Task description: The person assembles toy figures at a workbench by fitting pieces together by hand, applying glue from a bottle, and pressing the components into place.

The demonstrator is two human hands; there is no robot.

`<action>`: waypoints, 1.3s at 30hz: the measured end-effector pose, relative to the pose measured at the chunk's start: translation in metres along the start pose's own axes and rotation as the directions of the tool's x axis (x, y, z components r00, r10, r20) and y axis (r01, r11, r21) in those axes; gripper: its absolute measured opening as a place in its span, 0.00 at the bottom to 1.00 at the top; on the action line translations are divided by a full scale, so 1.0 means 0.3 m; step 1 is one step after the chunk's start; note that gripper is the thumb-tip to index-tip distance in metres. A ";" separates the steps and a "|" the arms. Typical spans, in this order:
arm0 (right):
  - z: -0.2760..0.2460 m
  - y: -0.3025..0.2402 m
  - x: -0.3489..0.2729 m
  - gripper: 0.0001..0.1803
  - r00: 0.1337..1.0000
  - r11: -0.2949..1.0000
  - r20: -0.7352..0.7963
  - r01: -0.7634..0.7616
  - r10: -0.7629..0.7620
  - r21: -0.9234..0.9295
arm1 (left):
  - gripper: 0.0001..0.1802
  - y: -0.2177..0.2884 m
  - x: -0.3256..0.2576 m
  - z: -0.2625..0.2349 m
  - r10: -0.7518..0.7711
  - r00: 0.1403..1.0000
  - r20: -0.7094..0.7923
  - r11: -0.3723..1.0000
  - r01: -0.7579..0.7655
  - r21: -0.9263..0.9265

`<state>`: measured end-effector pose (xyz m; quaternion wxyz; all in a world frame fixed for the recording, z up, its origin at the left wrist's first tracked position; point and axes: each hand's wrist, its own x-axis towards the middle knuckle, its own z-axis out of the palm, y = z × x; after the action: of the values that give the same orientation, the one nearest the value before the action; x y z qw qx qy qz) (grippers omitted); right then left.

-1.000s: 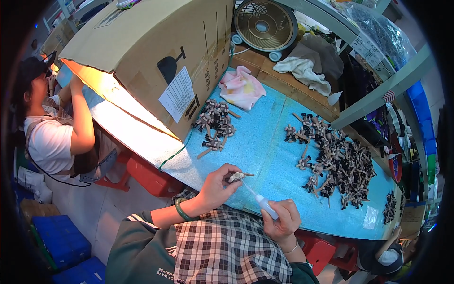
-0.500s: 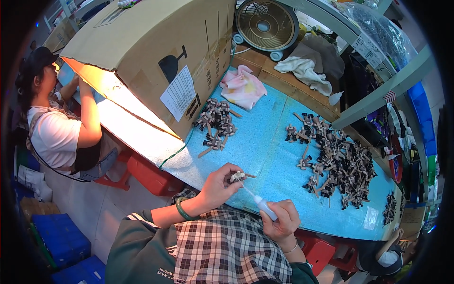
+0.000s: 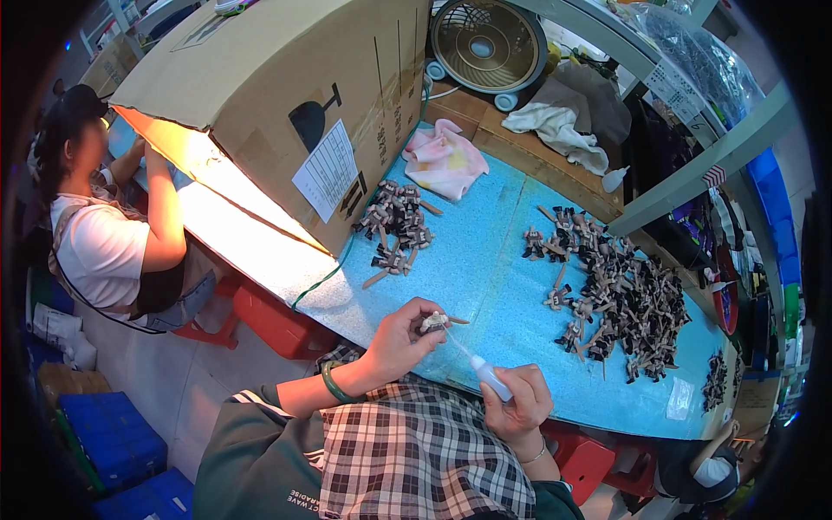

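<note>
Between thumb and fingers, my left hand [image 3: 401,338] pinches a small figurine [image 3: 434,323] with a brown stick-like part pointing right. My right hand [image 3: 518,403] grips a white squeeze bottle [image 3: 491,379] with a long thin nozzle. The nozzle's tip reaches up to the figurine; whether it touches cannot be made out. Both hands are over the near edge of the blue table top [image 3: 468,251]. Beyond my left hand lies a small cluster of similar figurines [image 3: 400,221]. A much larger pile of figurines [image 3: 628,295] covers the table to the right.
A big cardboard box [image 3: 321,113] stands on the table at left, lit inside. Behind are a pink cloth [image 3: 445,162], a fan [image 3: 489,45] and a grey metal post [image 3: 693,173]. A co-worker [image 3: 104,217] sits at left beside red stools [image 3: 277,321]; another person [image 3: 715,468] is at lower right.
My right hand and the bottle have shifted very slightly, the nozzle staying at the figurine. My left hand holds the figurine in nearly the same place.
</note>
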<state>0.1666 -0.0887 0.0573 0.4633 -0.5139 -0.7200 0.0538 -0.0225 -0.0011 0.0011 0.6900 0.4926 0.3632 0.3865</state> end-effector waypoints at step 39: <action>0.005 -0.003 0.010 0.16 0.999 0.999 0.037 0.017 -0.018 0.039 | 0.17 -0.011 -0.003 -0.001 0.027 0.998 0.048 0.991 -0.033 0.130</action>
<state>0.1650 -0.0860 0.0588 0.4600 -0.4975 -0.7318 0.0730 -0.0224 -0.0026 -0.0021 0.6585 0.5510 0.3643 0.3605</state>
